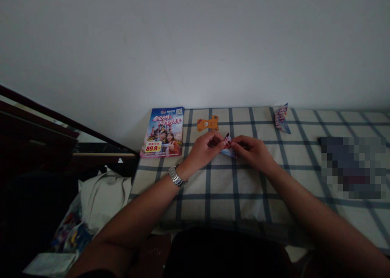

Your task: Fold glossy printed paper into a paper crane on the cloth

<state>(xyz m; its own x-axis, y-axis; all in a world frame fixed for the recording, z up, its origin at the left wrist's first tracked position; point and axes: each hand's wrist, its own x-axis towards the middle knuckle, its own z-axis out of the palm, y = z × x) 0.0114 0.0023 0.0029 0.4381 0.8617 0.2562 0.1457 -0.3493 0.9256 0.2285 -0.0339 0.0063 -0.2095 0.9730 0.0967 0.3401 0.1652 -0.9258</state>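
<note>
Over the middle of the checked cloth, my left hand (209, 148) and my right hand (252, 151) meet at a small folded printed paper (228, 151). Thumb and fingers of each hand pinch it, one hand per side. Its colours are bluish white with a dark reddish tip, and the fingers cover much of it. A metal-band watch (177, 176) is on my left wrist. Left of the hands lies a stack of printed flyers (163, 132) showing a castle and "89.9". Just behind my left hand is an orange bear picture (208, 124).
A folded printed paper piece (282, 118) stands near the wall at the back right. A dark, pixelated flat object (350, 166) lies at the right on the checked cloth (195, 207). White wall (213, 46) rises behind. Bags (103, 194) sit low at the left beside dark furniture.
</note>
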